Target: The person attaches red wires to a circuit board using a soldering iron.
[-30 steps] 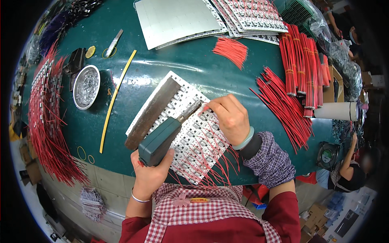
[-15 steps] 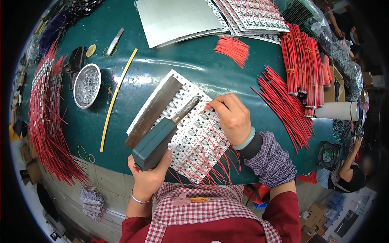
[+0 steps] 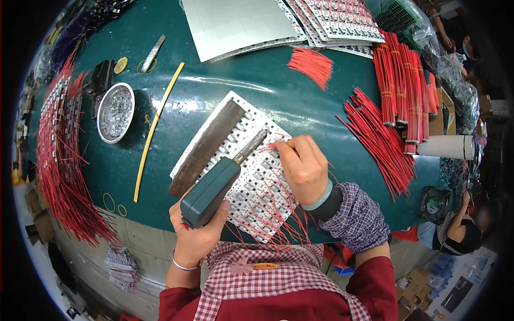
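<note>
My left hand (image 3: 198,235) is wrapped around a dark green soldering gun (image 3: 210,191). Its metal tip points up and right over a white circuit board sheet (image 3: 262,187), next to my right hand (image 3: 306,170). The fingers of my right hand are closed in a pinch on thin red wire (image 3: 272,146), just right of the tip; how many wires they hold is hard to see. Many loose red wires trail off the sheet's lower right part. A dark metal bar (image 3: 208,145) lies along the sheet's left side.
Left of the sheet are a yellow strip (image 3: 155,128), a bowl of small shiny bits (image 3: 116,113) and a pile of red-wired pieces (image 3: 61,160). Red wire bundles (image 3: 399,85) and loose red wires (image 3: 377,142) lie right. Stacked boards (image 3: 241,27) are at the back. Another person (image 3: 460,224) sits far right.
My right hand has shifted slightly left and down with the red wire. The soldering gun sits slightly further right, its tip still near my right fingers.
</note>
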The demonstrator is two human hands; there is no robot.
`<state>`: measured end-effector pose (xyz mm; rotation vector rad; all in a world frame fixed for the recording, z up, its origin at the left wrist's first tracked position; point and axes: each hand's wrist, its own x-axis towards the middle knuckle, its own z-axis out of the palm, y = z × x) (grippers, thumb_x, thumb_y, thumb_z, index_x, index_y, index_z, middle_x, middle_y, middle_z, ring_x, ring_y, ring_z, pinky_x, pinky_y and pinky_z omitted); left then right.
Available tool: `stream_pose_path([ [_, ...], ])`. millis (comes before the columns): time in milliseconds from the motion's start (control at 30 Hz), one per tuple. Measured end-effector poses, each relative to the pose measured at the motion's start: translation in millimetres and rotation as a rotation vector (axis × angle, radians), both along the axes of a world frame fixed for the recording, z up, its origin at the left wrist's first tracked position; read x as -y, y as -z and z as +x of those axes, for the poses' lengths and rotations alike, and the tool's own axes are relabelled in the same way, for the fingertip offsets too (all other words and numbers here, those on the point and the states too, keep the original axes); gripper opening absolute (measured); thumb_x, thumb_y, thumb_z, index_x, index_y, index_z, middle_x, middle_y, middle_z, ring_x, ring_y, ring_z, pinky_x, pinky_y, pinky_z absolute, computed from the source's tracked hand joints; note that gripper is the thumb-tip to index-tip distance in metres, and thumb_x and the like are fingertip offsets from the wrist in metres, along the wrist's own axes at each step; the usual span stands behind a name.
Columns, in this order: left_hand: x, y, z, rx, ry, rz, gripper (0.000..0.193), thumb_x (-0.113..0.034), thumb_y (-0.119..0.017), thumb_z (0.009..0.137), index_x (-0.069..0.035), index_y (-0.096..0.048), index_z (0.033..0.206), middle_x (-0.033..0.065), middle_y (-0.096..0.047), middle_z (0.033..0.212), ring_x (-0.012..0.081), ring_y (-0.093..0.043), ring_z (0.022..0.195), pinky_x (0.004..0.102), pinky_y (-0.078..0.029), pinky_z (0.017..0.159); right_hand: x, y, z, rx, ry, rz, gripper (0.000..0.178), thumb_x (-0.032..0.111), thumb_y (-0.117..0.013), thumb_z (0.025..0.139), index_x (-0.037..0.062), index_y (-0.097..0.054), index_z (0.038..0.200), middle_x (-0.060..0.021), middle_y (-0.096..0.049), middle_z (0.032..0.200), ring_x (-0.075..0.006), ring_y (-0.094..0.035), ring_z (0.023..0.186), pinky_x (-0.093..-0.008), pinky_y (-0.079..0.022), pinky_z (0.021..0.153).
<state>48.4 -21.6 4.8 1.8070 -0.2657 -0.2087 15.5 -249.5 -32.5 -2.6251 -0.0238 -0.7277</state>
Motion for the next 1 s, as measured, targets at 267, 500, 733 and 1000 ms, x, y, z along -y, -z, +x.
stream_pose_path([
  [267,4.3,-0.9,3.0,-0.043,0.028,-0.006,0.019,0.001,-0.076,0.073,0.004,-0.068,0.09,0.0077,-0.069,0.081,0.0117,-0.063,0.068,0.0261,-0.05,0.063,-2.7,-0.6,0.6,-0.003,-0.009,0.053,0.025,-0.01,-0.068,0.068,-0.0033,-0.067,0.092,-0.0113,-0.056,0.079,-0.0265,-0.058,0.07,-0.0365,-0.049,0.058],
  [500,1.5,0.9,4.5,-0.037,0.041,0.004,0.017,0.003,-0.074,0.074,0.004,-0.068,0.09,0.0079,-0.067,0.08,0.013,-0.063,0.066,0.0264,-0.049,0.062,-6.0,0.1,2.3,-0.029,0.008,0.005,0.025,-0.009,-0.067,0.068,-0.004,-0.066,0.093,-0.0119,-0.056,0.082,-0.0269,-0.058,0.072,-0.0364,-0.049,0.06],
  [733,3.8,-0.1,8.2,0.026,0.118,0.097,0.012,0.003,-0.072,0.074,0.002,-0.067,0.084,0.0079,-0.06,0.072,0.0166,-0.058,0.059,0.0284,-0.045,0.056,-5.9,0.9,2.3,-0.046,0.008,-0.009,0.024,-0.009,-0.067,0.068,-0.0045,-0.065,0.092,-0.012,-0.056,0.082,-0.0271,-0.058,0.072,-0.0368,-0.049,0.061],
  [1000,0.8,-0.6,6.3,0.086,0.116,0.121,0.014,0.002,-0.073,0.074,0.002,-0.069,0.087,0.0092,-0.065,0.075,0.0175,-0.062,0.061,0.0279,-0.049,0.06,-5.6,0.3,2.4,-0.057,0.006,-0.008,0.023,-0.008,-0.066,0.069,-0.0043,-0.065,0.092,-0.0124,-0.056,0.083,-0.0276,-0.058,0.072,-0.0374,-0.049,0.061],
])
